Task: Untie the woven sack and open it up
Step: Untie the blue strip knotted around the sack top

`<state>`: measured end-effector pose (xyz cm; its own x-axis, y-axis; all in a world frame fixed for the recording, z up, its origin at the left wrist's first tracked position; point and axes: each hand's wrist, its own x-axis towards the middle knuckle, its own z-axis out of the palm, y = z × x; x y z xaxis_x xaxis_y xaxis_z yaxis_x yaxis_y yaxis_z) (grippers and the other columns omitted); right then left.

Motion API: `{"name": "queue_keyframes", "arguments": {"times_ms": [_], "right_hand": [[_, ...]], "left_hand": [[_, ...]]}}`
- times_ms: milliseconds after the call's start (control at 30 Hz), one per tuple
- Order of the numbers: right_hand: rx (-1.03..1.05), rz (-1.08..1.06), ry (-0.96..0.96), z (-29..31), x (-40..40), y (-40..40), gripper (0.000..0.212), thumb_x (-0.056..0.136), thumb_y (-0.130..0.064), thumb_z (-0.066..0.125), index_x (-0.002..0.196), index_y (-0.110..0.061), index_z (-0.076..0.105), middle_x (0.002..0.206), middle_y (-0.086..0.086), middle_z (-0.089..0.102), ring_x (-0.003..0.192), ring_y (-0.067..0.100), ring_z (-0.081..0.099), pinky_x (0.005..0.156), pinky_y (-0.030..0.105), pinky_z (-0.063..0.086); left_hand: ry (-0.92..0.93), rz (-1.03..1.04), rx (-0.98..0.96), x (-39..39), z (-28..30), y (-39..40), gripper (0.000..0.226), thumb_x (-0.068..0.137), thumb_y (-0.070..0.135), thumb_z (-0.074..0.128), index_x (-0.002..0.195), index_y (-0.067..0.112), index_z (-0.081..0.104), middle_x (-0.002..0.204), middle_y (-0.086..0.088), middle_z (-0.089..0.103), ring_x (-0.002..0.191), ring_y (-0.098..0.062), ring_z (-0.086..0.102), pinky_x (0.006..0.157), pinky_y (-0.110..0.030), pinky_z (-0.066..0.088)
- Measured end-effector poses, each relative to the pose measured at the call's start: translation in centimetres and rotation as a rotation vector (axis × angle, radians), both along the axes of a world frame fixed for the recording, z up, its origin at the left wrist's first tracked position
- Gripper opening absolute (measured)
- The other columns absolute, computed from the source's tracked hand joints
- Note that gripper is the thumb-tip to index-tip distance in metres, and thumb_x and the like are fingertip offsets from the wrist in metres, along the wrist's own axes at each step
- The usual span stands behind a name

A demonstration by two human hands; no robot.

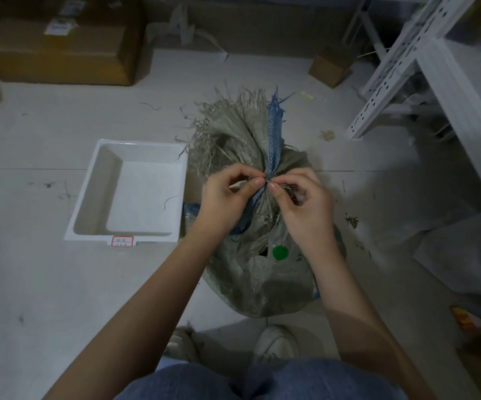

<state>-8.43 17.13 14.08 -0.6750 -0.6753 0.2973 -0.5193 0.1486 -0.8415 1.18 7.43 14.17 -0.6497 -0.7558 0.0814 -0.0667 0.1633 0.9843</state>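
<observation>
Sack (262, 272) neck still cinched, frayed mouth fanning toward 12 o'clock; left hand (227, 197) and right hand (305, 203) pinch the tie (266, 181); opening not begun.

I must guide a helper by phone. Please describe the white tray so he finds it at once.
On the pale floor, look left of the grey woven sack. The white tray lies flat beside it, empty but for a stray fibre, with a red-bordered label on its near edge.

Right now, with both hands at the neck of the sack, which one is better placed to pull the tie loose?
Probably the right hand: its fingertips pinch right at the cinch of the sack, where the tie sits. The left hand pinches beside it and looks placed to steady the neck.
</observation>
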Motion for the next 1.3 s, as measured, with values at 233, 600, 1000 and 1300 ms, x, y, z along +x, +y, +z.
{"name": "queue_keyframes", "arguments": {"times_ms": [233, 600, 1000, 1300], "right_hand": [[0.011, -0.07, -0.08, 0.0, -0.4, 0.3, 0.009, 0.087, -0.01, 0.063, 0.086, -0.018, 0.062, 0.086, -0.014, 0.051, 0.08, 0.008, 0.058, 0.075, 0.004, 0.045], [0.001, -0.116, -0.315, 0.0, 0.1, 0.4, 0.014, 0.086, -0.017, 0.066, 0.096, -0.018, 0.056, 0.093, -0.002, 0.063, 0.083, -0.002, 0.061, 0.072, 0.006, 0.047], [0.176, 0.105, 0.225, 1.4, 0.9, -0.6, 0.01, 0.084, -0.014, 0.062, 0.091, -0.009, 0.065, 0.089, -0.001, 0.057, 0.081, 0.015, 0.058, 0.071, 0.03, 0.052], [0.284, 0.16, -0.415, 3.3, 2.5, -2.4, 0.012, 0.091, -0.013, 0.058, 0.088, -0.008, 0.068, 0.073, 0.0, 0.067, 0.068, 0.015, 0.065, 0.069, 0.026, 0.057]], "left_hand": [[0.02, 0.057, 0.117, 0.5, 0.4, -0.3, 0.009, 0.095, 0.008, 0.048, 0.087, 0.009, 0.051, 0.066, 0.004, 0.053, 0.046, 0.005, 0.046, 0.049, -0.008, 0.039], [0.009, 0.026, 0.199, 0.5, 1.1, -0.1, 0.022, 0.094, 0.005, 0.049, 0.078, 0.019, 0.052, 0.066, 0.004, 0.053, 0.047, 0.007, 0.045, 0.048, -0.006, 0.035], [-0.384, 0.06, -0.149, 0.4, 2.4, -1.7, 0.014, 0.095, 0.015, 0.047, 0.081, 0.017, 0.047, 0.085, -0.003, 0.059, 0.076, -0.017, 0.055, 0.07, -0.025, 0.042], [-0.251, 0.362, 0.268, 3.7, 5.3, -4.5, 0.021, 0.096, 0.016, 0.048, 0.075, 0.013, 0.047, 0.09, -0.017, 0.06, 0.06, -0.031, 0.068, 0.064, -0.045, 0.061]]}}
